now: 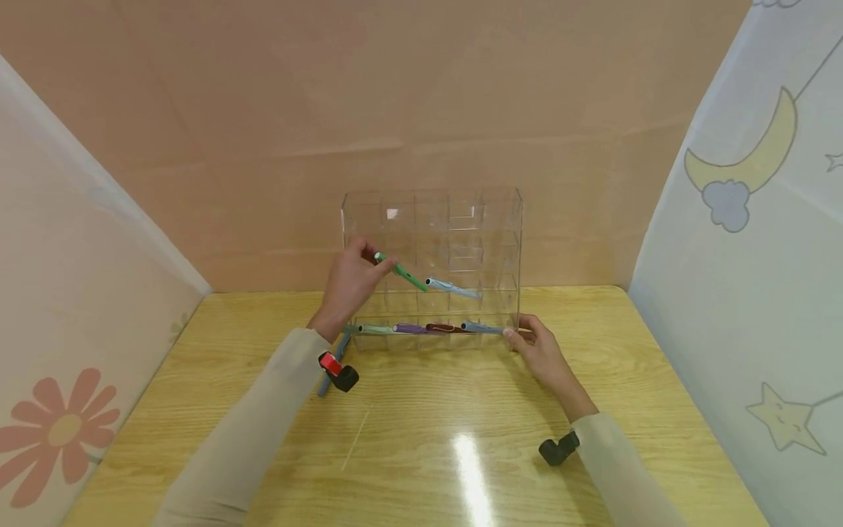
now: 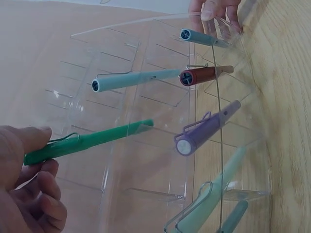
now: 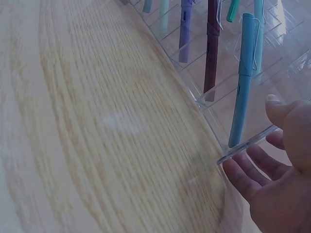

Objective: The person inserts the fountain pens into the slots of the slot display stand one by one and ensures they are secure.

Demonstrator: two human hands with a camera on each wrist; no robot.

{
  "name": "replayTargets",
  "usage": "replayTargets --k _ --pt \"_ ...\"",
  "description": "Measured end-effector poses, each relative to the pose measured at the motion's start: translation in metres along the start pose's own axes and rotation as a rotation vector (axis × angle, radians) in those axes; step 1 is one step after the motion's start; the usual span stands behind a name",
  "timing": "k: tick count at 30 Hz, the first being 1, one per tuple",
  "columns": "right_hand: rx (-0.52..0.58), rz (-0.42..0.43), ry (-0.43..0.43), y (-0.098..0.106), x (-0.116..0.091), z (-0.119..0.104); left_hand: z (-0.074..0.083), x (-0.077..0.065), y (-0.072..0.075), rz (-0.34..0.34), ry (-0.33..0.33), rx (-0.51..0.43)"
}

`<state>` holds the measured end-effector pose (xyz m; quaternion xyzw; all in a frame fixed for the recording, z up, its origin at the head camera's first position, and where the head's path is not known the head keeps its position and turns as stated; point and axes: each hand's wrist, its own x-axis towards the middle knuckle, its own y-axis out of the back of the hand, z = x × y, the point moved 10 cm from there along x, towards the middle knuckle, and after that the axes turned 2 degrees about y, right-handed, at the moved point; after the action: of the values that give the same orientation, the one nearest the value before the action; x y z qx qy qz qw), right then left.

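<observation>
My left hand (image 1: 352,282) pinches a green pen (image 2: 92,141) near its capped end. The pen slants down to the right, its far end at the front of a clear plastic rack (image 1: 431,201) with many compartments. My right hand (image 1: 541,353) holds the rack's lower right side, thumb in front and fingers behind. Along the bottom row lie a light green pen (image 1: 377,329), a purple pen (image 2: 206,128), a dark red pen (image 3: 212,53) and a blue pen (image 3: 243,82), with a teal one (image 2: 235,216) at the left end. Higher up rests a light blue pen (image 1: 454,288).
A blue pen (image 1: 324,386) lies on the wooden table (image 1: 421,439) by the left wrist, partly hidden by the wrist camera. Behind the rack hangs a plain tan backdrop (image 1: 421,88). Patterned white cloths (image 1: 744,293) flank the table on both sides.
</observation>
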<state>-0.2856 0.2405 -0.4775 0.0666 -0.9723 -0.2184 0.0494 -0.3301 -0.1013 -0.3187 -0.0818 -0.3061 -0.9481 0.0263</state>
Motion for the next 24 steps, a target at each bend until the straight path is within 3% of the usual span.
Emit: replayTargets --k 7,17,24 --pt "0.011 -0.002 -0.005 -0.002 0.000 0.000 0.000 0.001 -0.015 -0.110 -0.032 0.119" --pt "0.027 -0.008 0.012 -0.005 0.001 -0.004 0.005 -0.006 -0.028 -0.213 -0.046 0.112" --pt "0.023 -0.011 0.009 -0.007 0.002 -0.004 0.000 -0.008 -0.035 -0.270 -0.018 0.135"
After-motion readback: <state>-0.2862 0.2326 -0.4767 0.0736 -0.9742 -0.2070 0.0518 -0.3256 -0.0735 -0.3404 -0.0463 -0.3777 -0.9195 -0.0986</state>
